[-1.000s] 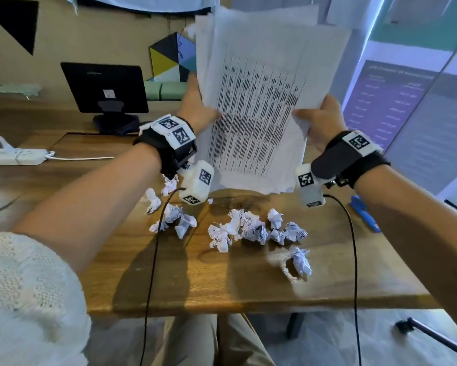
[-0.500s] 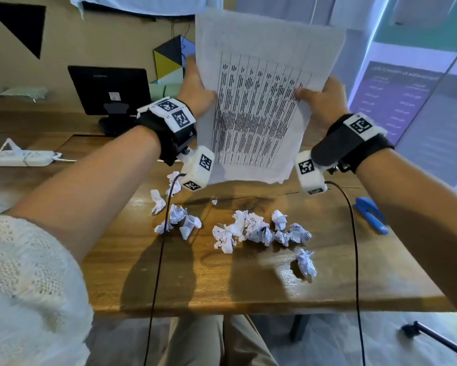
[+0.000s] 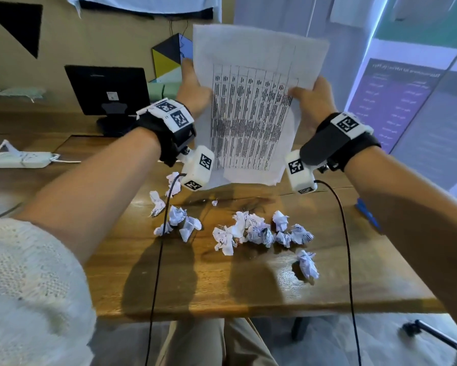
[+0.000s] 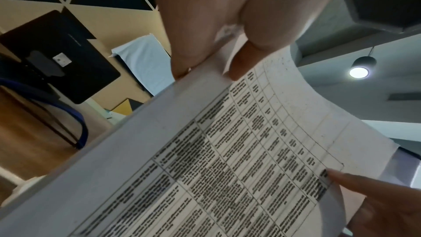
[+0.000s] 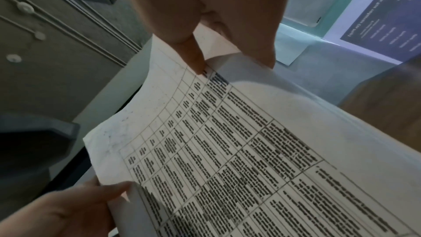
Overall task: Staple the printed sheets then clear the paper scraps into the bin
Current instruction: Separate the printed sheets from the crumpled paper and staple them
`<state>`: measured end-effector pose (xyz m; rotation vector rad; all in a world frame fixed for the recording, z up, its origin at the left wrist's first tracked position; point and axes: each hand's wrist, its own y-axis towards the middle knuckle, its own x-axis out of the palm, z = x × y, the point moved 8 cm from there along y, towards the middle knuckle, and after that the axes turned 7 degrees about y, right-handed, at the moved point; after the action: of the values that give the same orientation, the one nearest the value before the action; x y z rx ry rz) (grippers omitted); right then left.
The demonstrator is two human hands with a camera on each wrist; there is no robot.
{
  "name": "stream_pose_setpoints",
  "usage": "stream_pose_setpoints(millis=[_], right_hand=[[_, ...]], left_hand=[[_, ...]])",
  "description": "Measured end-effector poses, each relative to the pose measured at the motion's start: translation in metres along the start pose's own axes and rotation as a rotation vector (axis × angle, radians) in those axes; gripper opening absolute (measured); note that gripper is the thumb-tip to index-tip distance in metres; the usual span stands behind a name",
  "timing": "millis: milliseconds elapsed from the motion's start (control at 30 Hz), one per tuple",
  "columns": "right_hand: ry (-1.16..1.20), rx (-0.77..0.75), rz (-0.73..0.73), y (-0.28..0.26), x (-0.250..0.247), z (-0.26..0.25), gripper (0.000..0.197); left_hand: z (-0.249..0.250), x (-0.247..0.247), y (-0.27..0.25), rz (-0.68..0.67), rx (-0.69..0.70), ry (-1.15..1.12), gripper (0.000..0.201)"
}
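Observation:
A stack of printed sheets (image 3: 251, 112) with a table of text is held upright above the wooden table (image 3: 222, 291). My left hand (image 3: 193, 88) grips its left edge, thumb in front, fingers behind. My right hand (image 3: 309, 99) grips the right edge the same way. In the left wrist view the left thumb presses the sheets (image 4: 227, 159) near their top edge; in the right wrist view the right thumb pinches the sheets (image 5: 239, 150). Several crumpled paper scraps (image 3: 251, 231) lie on the table below. A blue stapler (image 3: 367, 213) lies at the table's right edge, partly hidden by my right forearm.
A black monitor (image 3: 108, 91) stands on a ledge behind the table. A white power strip (image 3: 21, 159) lies at the far left. Cables (image 3: 158, 260) hang from both wrist cameras across the table. A black stand leg (image 3: 430, 335) lies on the floor at the right. No bin is in view.
The fanned, uneven sheets have been squared into one aligned stack. Both hands have shifted up along its side edges, and the stack's bottom edge sits lower, closer to the table.

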<state>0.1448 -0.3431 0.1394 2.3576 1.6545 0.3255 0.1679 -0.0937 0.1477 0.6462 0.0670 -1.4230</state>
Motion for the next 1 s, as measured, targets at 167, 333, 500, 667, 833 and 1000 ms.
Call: stream_pose_setpoints(millis=[167, 333, 500, 667, 833, 1000], right_hand=[[-0.115, 0.098, -0.067, -0.006, 0.000, 0.045, 0.054], [-0.156, 0.061, -0.044, -0.002, 0.000, 0.028, 0.036], [-0.104, 0.062, -0.068, -0.014, 0.000, 0.036, 0.037], [-0.161, 0.158, -0.078, -0.030, 0.008, 0.073, 0.048], [-0.043, 0.124, -0.003, -0.025, 0.003, 0.063, 0.040], [-0.082, 0.216, -0.011, -0.039, 0.002, 0.093, 0.042]], left_hand=[[-0.041, 0.016, -0.011, -0.060, -0.194, 0.003, 0.052], [-0.021, 0.005, -0.002, 0.028, -0.105, -0.052, 0.040], [-0.036, 0.010, -0.009, 0.047, -0.139, -0.136, 0.041], [-0.059, 0.034, -0.023, -0.055, -0.196, -0.140, 0.048], [-0.060, 0.023, -0.014, -0.024, -0.219, -0.145, 0.046], [-0.086, 0.036, -0.041, -0.074, -0.307, -0.094, 0.044]])
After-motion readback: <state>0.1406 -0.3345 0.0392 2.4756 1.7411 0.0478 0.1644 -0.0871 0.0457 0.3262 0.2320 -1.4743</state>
